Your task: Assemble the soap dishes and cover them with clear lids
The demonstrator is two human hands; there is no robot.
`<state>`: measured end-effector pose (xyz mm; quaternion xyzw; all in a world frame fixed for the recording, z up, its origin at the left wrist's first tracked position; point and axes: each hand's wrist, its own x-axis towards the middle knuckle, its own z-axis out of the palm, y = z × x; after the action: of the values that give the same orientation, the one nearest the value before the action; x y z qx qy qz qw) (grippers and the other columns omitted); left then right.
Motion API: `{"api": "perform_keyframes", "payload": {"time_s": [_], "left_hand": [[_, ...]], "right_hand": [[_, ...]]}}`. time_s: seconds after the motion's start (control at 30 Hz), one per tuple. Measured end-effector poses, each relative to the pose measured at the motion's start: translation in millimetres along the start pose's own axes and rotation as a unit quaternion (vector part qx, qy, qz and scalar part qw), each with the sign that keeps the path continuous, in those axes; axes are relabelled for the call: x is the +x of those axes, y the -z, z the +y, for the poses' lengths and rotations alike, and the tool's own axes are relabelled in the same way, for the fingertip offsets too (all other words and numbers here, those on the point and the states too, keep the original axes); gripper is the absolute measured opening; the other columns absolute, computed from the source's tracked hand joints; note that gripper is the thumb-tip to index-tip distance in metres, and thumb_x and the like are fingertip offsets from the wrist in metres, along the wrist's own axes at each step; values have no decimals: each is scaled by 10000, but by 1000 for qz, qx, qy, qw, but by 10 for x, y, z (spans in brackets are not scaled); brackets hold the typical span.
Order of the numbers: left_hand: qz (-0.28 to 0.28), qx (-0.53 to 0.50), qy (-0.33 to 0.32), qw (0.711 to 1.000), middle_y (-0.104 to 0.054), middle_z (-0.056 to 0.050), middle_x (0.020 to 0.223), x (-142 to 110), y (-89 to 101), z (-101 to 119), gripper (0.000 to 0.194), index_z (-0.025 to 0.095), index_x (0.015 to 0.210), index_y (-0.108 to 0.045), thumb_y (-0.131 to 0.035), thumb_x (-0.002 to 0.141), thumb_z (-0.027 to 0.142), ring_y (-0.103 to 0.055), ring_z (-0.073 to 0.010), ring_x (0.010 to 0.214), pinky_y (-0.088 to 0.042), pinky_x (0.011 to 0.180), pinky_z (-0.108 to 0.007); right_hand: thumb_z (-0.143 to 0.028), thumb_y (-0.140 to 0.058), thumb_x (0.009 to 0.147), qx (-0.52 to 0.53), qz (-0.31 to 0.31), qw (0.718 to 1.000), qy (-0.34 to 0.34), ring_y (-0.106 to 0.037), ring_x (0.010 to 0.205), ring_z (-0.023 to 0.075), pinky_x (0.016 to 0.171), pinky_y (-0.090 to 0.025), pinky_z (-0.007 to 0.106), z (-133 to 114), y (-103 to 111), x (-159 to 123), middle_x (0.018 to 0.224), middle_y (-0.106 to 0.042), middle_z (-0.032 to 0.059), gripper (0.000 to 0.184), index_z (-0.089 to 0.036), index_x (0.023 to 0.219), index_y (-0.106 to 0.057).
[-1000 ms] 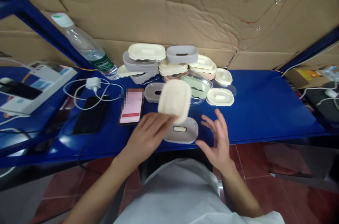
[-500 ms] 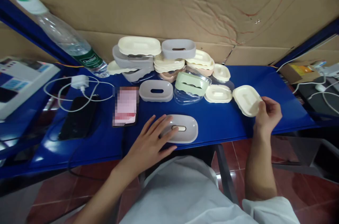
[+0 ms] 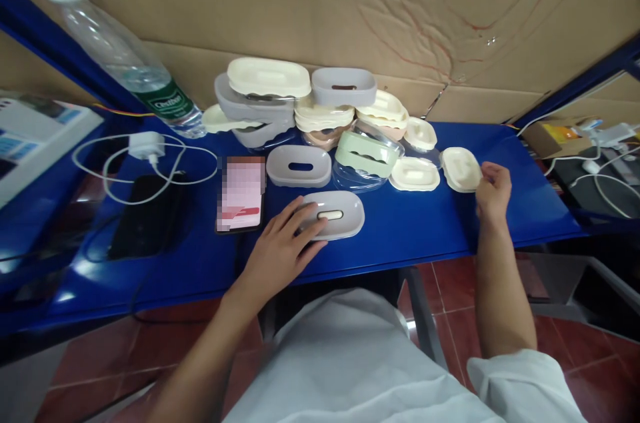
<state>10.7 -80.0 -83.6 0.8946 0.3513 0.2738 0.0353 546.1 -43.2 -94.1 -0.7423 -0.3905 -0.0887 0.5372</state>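
My left hand (image 3: pixel 283 236) lies with fingers spread over the left end of an oval grey soap dish (image 3: pixel 353 218). A small cream piece (image 3: pixel 330 215) shows in the dish's centre slot. At the right, my right hand (image 3: pixel 494 190) is closed at the right edge of a cream oval tray (image 3: pixel 461 170); the fingertips are partly hidden. Left of that tray lies another cream tray (image 3: pixel 415 174). A pale green dish in a clear cover (image 3: pixel 365 153) and a second grey dish (image 3: pixel 299 166) are behind the left hand's dish.
Stacked cream trays (image 3: pixel 269 78) and grey dishes (image 3: pixel 344 86) stand against the cardboard wall (image 3: pixel 225 3). To the left are a phone (image 3: pixel 241 200), a dark phone (image 3: pixel 145 216), a charger (image 3: pixel 147 145) with a looped cable, and a water bottle (image 3: pixel 130 70).
The grey dish has slid away from the table's front edge with my left hand. My right hand has moved the cream tray farther back and slightly left, towards the other trays.
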Motion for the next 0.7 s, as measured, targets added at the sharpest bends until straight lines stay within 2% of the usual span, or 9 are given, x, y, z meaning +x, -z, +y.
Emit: {"api": "perform_keyframes", "payload": {"time_s": [0.07, 0.13, 0.17, 0.27, 0.37, 0.43, 0.53, 0.63, 0.7], "left_hand": [[3, 7, 2, 1000, -676, -130, 1542, 2, -12, 4, 334, 241, 1397, -724, -682, 1072, 308, -543, -386, 1543, -561, 1203, -596], [7, 11, 0, 1000, -678, -125, 1540, 6, -25, 5, 336, 243, 1402, -718, -679, 1074, 307, -543, -386, 1543, -564, 1199, -590], [8, 10, -1, 1000, -677, -124, 1541, 7, -30, 4, 341, 244, 1406, -715, -682, 1073, 306, -542, -386, 1544, -563, 1201, -588], [7, -1, -6, 1000, -671, -129, 1545, 5, -34, -1, 355, 233, 1416, -708, -690, 1067, 291, -532, -390, 1552, -554, 1218, -591], [8, -9, -7, 1000, -675, -144, 1529, 3, -18, 1, 347, 204, 1407, -705, -687, 1070, 284, -519, -390, 1562, -555, 1226, -585], [12, -15, -4, 1000, -683, -151, 1511, 4, -1, 5, 326, 186, 1383, -706, -684, 1073, 284, -519, -382, 1563, -564, 1221, -570], [12, -28, 4, 1000, -685, -144, 1504, 11, 21, 10, 305, 191, 1365, -702, -685, 1073, 279, -518, -366, 1568, -566, 1225, -551], [8, -45, 14, 999, -682, -135, 1506, 21, 31, 9, 336, 205, 1398, -674, -691, 1070, 276, -506, -358, 1577, -549, 1243, -556], [3, -64, 23, 998, -678, -137, 1503, 24, 33, 7, 384, 207, 1442, -636, -695, 1070, 278, -503, -347, 1580, -539, 1255, -549]], "right_hand": [[-184, -606, 899, -8, -28, 999, 40, -732, 1150, 283, 1087, -517, 482, -221, 6, -132, 1159, -787, 185, 164, -226, 998, -729], [-261, -611, 979, -7, -62, 993, 101, -664, 1362, 306, 1235, -420, 516, -556, -24, -297, 1347, -758, 202, 227, -206, 1131, -770], [-324, -615, 1019, -2, -93, 986, 136, -638, 1418, 307, 1261, -410, 516, -752, -59, -381, 1418, -738, 191, 279, -208, 1217, -773], [-523, -616, 1070, 22, -221, 948, 229, -657, 1416, 338, 1214, -501, 570, -1326, -248, -592, 1523, -692, 164, 517, -223, 1489, -662], [-614, -603, 1068, 14, -301, 926, 226, -763, 1229, 340, 1083, -610, 565, -1700, -480, -692, 1497, -718, 143, 636, -243, 1584, -590], [-611, -609, 1065, 7, -328, 920, 217, -797, 1118, 325, 1012, -650, 545, -1805, -586, -709, 1448, -752, 126, 585, -252, 1524, -658], [-540, -644, 1060, 49, -323, 921, 213, -800, 1113, 303, 976, -676, 504, -1826, -623, -712, 1357, -800, 101, 428, -248, 1344, -777], [-474, -629, 1081, 97, -289, 926, 221, -788, 1145, 274, 1028, -661, 483, -1785, -575, -725, 1257, -822, 89, 329, -243, 1245, -797], [-486, -649, 1072, 99, -285, 924, 235, -759, 1210, 276, 1079, -636, 492, -1738, -572, -747, 1296, -793, 106, 353, -242, 1297, -768]]}}
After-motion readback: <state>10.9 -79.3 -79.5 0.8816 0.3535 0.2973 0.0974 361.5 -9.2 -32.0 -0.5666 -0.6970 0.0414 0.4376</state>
